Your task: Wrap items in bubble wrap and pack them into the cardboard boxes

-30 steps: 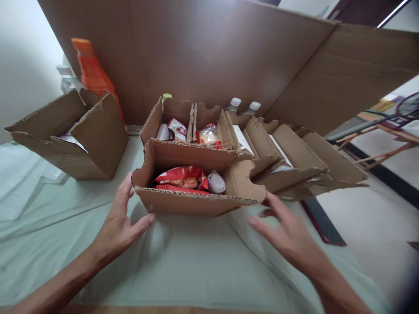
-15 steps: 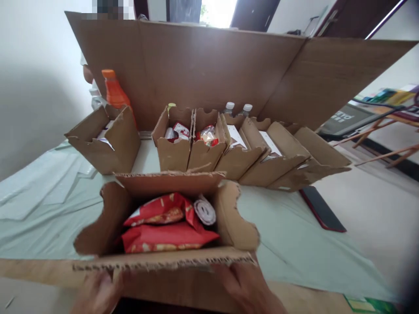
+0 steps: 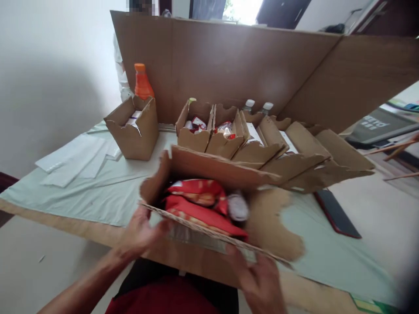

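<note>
Tilting at the table's near edge (image 3: pixel 65 220), the open box (image 3: pixel 271 213) is shown with its mouth turned up and towards the camera, in front of a row of boxes (image 3: pixel 193 140). Its near left corner is met by the left hand (image 3: pixel 140 233), which is half open, thumb spread from the fingers. Its near wall is met by the fingertips of the right hand (image 3: pixel 258 277), loosely curled and blurred; how firmly anything is gripped cannot be told. Inside, red packets (image 3: pixel 196 210) are laid at a slant beside a pale roll (image 3: pixel 238 207).

With both hands set on the near side, the far side could be left poorly supported, and the box could be tipped or twisted. If the slant is increased, the packets could be slid over the low near wall, or the roll sent towards the notched right end. The row could be knocked by the far wall if the box is swung, since little gap is seen there. Whether any weight is borne by the cloth (image 3: pixel 85 196) cannot be told.
</note>
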Demonstrator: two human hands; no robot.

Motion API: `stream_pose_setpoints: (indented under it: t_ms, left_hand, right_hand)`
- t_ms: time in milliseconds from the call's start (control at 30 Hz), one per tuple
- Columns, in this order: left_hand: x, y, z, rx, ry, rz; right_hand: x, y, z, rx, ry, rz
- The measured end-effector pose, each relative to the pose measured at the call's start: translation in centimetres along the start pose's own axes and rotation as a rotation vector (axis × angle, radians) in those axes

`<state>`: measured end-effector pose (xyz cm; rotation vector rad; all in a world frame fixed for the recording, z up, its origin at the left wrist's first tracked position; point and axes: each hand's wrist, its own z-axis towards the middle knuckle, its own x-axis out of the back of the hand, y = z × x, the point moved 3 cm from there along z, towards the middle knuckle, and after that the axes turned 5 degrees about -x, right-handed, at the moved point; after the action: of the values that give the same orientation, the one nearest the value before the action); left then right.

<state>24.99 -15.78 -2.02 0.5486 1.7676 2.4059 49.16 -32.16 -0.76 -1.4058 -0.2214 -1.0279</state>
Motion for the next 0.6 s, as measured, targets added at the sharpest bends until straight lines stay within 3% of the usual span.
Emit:
stream_pose_setpoints:
  t_ms: [67,133,233,300,367,500,600]
  left_hand:
    - [4.1,-2.0,0.3,0.098,0.081,0.006]
    - [7.3,-3.3,2.6,0.096,0.112,-0.039]
    - [9.4,-4.4,7.1,0.036,0.132,-0.118]
    - [9.4,-4.9,9.0,0.001,0.149,-0.147]
    - [8.5,-5.3,9.1,-0.025,0.186,-0.156]
    - [5.3,-6.6,4.1,0.098,0.356,-0.105]
    - [2.1,-7.1,-0.1,0.179,0.314,-0.116]
  right_hand:
    - [-3.8,-1.9,1.2,0.067,-0.050,0.059]
    - [-6.7,-3.4,2.9,0.125,-0.018,0.120]
    - [-9.5,-3.8,3.7,0.187,-0.055,0.189]
    - [-10.1,-3.0,3.3,0.193,-0.124,0.195]
    - [-9.9,-1.7,3.2,0.140,-0.136,0.193]
    - [-9.1,0.4,6.2,0.017,-0.093,0.256]
    - [-10.2,0.9,9.6,-0.006,-0.234,0.384]
